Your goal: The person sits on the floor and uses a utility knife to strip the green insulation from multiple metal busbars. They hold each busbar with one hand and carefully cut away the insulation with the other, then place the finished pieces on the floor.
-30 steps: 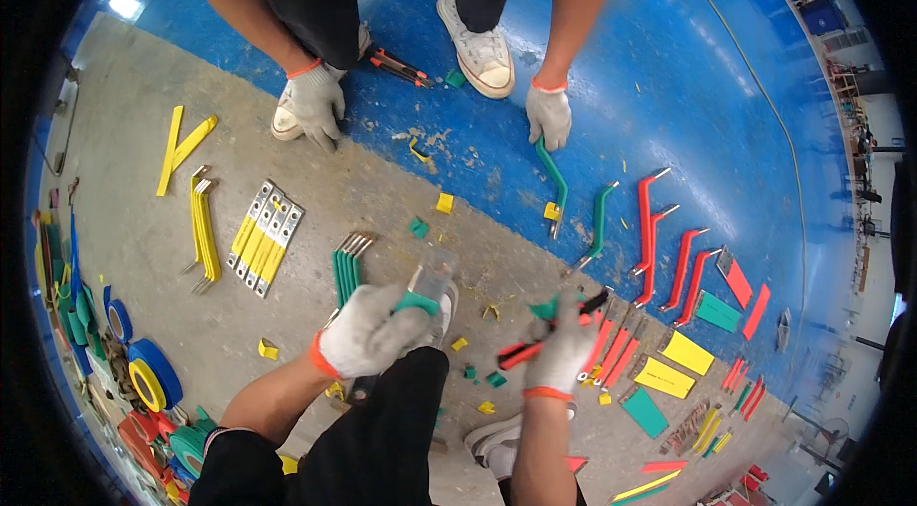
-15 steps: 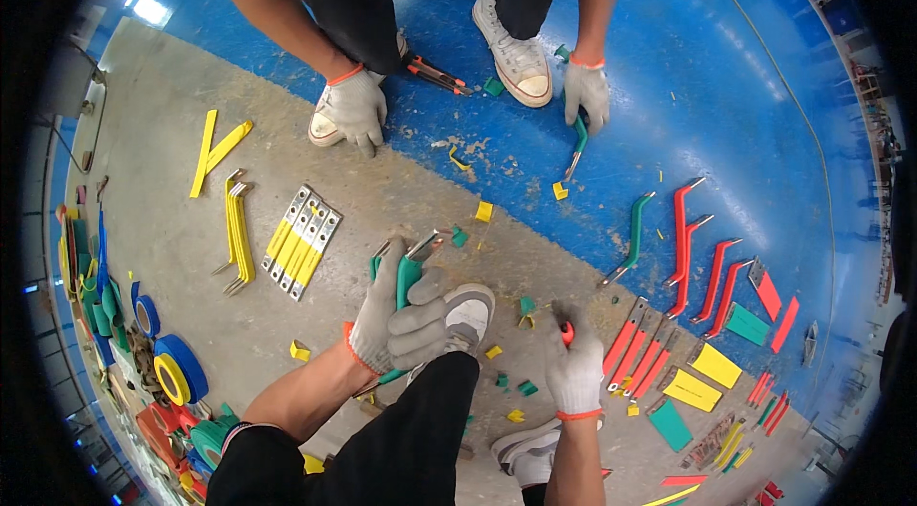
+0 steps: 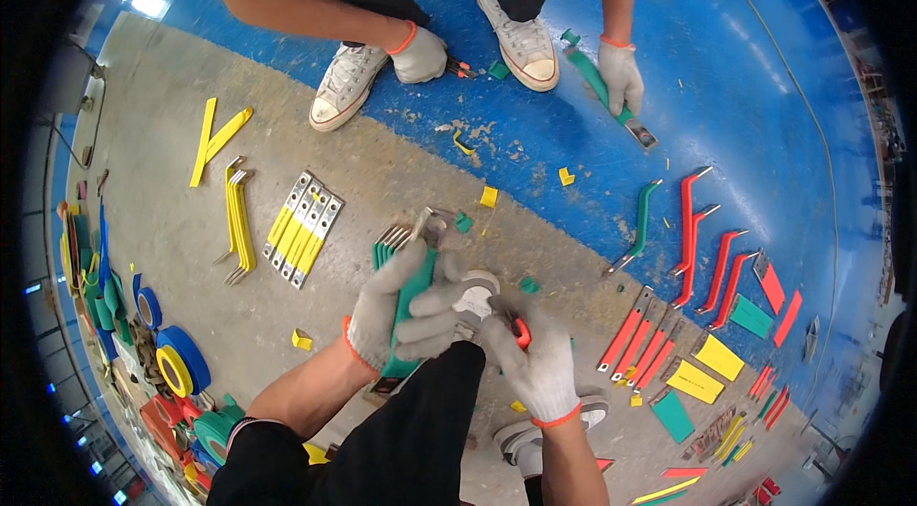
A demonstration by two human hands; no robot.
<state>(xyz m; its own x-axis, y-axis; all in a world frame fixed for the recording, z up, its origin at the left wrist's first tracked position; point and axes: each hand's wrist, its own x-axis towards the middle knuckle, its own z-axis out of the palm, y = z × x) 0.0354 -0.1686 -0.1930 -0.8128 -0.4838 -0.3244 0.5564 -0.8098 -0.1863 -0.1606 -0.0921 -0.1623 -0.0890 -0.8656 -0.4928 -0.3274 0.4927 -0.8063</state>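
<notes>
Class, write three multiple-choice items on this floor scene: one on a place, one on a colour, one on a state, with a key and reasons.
1. Where do the tape rolls lie?
A. person's left
B. person's right
C. blue floor, top

2. What colour sleeve covers the flat metal bar in the left hand?
A. red
B. yellow
C. green

3. How is the right hand?
A. open, flat on the floor
B. closed on a red-handled tool
C. holding a tape roll

Key: 1 A, the rolls sit at the picture's left edge; 2 C, green shows between the gloved fingers; 3 B, red peeks from the closed glove.
</notes>
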